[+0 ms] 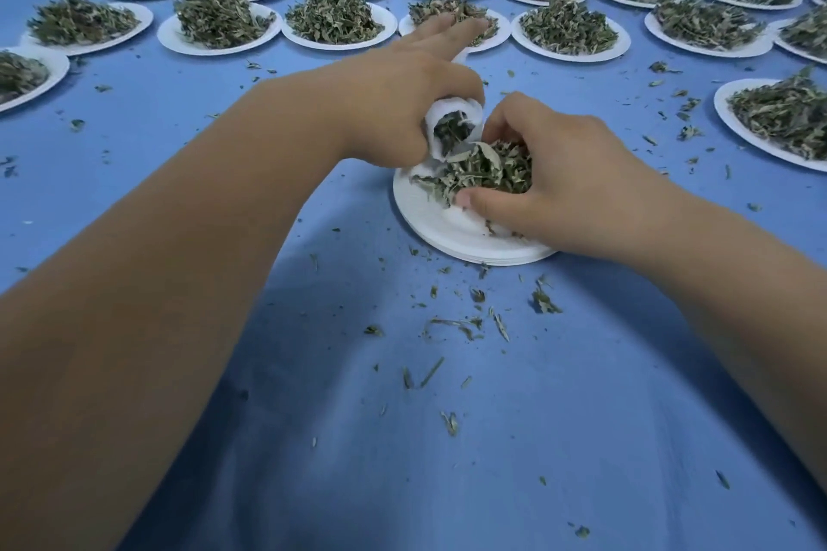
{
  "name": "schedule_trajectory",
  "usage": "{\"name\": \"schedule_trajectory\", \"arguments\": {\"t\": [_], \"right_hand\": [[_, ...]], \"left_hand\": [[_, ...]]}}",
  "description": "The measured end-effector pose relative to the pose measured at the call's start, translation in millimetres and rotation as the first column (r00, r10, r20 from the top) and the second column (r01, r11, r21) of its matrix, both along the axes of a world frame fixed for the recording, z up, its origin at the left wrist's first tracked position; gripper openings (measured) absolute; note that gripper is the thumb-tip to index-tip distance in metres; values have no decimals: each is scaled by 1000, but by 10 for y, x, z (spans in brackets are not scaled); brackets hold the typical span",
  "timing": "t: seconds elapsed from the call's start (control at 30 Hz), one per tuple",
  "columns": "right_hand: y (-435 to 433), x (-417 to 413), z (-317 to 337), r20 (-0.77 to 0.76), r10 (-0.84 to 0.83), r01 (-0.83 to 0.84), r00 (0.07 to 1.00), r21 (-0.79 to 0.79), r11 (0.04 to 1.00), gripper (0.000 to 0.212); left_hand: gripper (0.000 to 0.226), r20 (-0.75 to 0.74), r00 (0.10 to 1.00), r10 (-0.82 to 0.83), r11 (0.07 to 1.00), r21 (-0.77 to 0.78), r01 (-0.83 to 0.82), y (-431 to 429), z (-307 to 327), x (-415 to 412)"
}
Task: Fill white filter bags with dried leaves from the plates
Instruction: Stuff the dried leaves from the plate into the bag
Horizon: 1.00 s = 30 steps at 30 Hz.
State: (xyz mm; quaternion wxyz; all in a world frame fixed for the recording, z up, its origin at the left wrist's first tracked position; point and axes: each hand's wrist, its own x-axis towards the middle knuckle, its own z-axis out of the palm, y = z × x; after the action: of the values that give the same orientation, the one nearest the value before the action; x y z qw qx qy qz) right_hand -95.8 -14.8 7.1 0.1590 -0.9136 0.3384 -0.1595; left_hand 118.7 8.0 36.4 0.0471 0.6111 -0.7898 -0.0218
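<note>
A white paper plate [441,226] lies on the blue cloth in front of me with a small heap of dried leaves [485,170] on it. My left hand [402,98] holds a white filter bag [436,121] just above the plate's far left edge. The bag's mouth gapes toward me and leaves show inside it. Two of that hand's fingers stretch forward. My right hand [550,179] curls around the heap on the plate, thumb under the leaves, right beside the bag's mouth.
Two rows of white plates piled with dried leaves [333,16] run across the far side of the table. Another full plate [781,119] sits at the right and one [27,74] at the left edge. Loose leaf bits [465,322] litter the blue cloth [380,438].
</note>
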Motion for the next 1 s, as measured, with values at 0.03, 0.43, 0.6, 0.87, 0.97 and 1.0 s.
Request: {"name": "schedule_trajectory", "arguments": {"t": [0.03, 0.43, 0.6, 0.87, 0.97, 1.0], "right_hand": [[-6, -3, -10, 9, -8, 9, 1000, -12, 1000, 41], [27, 61, -70, -95, 79, -78, 992, 13, 997, 80], [47, 108, -67, -36, 98, -99, 994, -26, 995, 51], [-59, 121, 12, 65, 43, -45, 997, 23, 999, 12], [-150, 32, 113, 190, -20, -5, 982, 131, 991, 3], [-166, 7, 143, 238, -32, -8, 971, 162, 987, 3]], "left_hand": [[55, -24, 1000, 6, 1000, -11, -7, 17, 2, 14], [38, -62, 962, 264, 959, -86, -269, 601, 64, 206], [50, -210, 942, 263, 960, -39, -277, 682, -142, 181], [42, -493, 835, 244, 956, -21, -292, 661, -256, 213], [45, -482, 849, 217, 960, -53, -276, 685, -219, 186], [44, -481, 852, 209, 960, -64, -272, 689, -207, 174]]}}
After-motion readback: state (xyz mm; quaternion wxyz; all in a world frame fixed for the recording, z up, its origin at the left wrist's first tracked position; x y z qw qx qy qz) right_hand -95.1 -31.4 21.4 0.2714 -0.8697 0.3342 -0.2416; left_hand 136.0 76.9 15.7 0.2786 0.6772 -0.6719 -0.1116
